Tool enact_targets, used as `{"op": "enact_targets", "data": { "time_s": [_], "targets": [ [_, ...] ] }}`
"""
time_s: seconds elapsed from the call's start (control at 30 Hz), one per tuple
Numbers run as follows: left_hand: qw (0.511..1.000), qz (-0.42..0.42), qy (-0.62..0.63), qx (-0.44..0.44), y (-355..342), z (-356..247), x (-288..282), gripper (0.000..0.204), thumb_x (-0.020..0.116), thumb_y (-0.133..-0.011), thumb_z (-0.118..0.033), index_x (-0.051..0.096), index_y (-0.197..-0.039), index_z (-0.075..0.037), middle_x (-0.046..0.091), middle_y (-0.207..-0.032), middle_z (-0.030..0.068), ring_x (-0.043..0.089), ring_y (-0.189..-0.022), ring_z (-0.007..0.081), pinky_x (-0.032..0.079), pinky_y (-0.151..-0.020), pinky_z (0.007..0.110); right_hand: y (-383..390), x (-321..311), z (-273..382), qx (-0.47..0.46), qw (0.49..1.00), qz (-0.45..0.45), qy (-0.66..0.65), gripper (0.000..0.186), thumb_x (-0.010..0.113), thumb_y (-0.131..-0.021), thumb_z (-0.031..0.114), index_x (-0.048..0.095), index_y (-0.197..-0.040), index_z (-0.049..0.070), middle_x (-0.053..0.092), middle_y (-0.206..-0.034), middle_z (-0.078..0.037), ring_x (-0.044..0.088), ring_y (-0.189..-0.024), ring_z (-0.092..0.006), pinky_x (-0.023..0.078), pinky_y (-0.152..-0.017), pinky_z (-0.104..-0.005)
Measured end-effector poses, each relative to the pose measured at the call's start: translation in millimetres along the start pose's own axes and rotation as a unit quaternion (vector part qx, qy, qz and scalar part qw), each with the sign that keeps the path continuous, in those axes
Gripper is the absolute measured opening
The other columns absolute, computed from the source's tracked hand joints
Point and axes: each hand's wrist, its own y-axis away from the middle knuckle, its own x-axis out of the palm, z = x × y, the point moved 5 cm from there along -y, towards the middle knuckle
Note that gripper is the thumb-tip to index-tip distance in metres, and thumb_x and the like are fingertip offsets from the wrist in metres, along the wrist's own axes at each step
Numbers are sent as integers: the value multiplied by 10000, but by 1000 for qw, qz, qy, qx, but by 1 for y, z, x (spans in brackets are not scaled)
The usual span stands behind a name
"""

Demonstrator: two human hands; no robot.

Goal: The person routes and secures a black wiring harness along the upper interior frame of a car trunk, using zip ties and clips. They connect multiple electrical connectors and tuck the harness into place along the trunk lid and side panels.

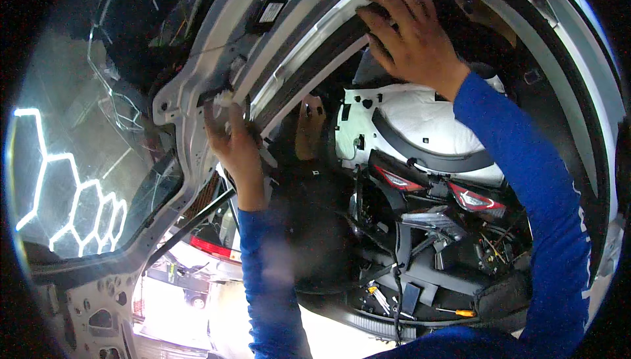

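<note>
While the lid of the car's back is up, the right hand (417, 40) is spread open with bent fingers, and its tips touch the shiny metal edge (315, 38) at the top of the car's opening. The left hand (235, 142) is lower, with curled fingers by a small white piece (225, 99) on the lid frame (187, 99); I can't tell if it grips it. A black box (268, 12) with a white label sits higher on the frame. A dark rod (190, 227) slants behind the left wrist. Below, the right blue sleeve (532, 148) hides part of a white panel (407, 112). Two tail lights (476, 198), a black cable (396, 280) and an orange-handled screwdriver (463, 312) lie in the messy car.
</note>
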Motion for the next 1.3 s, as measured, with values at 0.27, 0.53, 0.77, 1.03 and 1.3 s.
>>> {"op": "enact_targets", "data": {
  "time_s": [0.27, 0.53, 0.77, 1.03, 1.3],
  "targets": [
    [917, -110, -331, 192, -6, -5, -45, 269, 666, -1016, -252, 661, -1035, 16, 692, -906, 78, 624, -735, 128, 490, -637, 273, -14, 19, -11, -5, 1000, -4, -29, 440, 682, -905, 452, 673, -1231, 157, 656, -1218, -63, 580, -1199, -260, 386, -1098, -462],
    [997, -44, 33, 45, 14, 24, -68, 395, 533, -1083, -275, 599, -1225, 87, 678, -1159, 151, 649, -1120, 258, 535, -943, 375, -12, 12, -13, -30, 997, -24, -60, 518, 736, -800, 450, 681, -1171, 92, 647, -1158, -105, 591, -1127, -301, 418, -1033, -517],
    [909, 36, 374, -178, 13, 39, -82, 472, 495, -1045, -466, 576, -1310, -84, 589, -1287, 155, 575, -1062, 296, 485, -722, 319, -15, 7, -14, -37, 996, -40, -68, 486, 730, -813, 427, 679, -1160, 92, 659, -1111, -96, 608, -1090, -306, 432, -1015, -517],
    [950, -4, 275, -150, 3, 34, -81, 482, 415, -1095, -347, 439, -1467, -42, 505, -1452, 204, 533, -1306, 343, 437, -1099, 513, -14, 10, -15, -22, 997, -23, -67, 451, 710, -835, 400, 677, -1151, 81, 660, -1108, -106, 609, -1096, -315, 444, -980, -528],
    [996, 64, -60, -1, -14, 2, -66, 430, 611, -1010, -116, 540, -1421, -12, 672, -1252, 113, 667, -1092, 222, 545, -962, 331, -1, 25, -20, -14, 1000, 24, 7, 478, 678, -900, 446, 650, -1295, 178, 641, -1256, -60, 569, -1219, -273, 361, -1117, -481]
  ]
}}
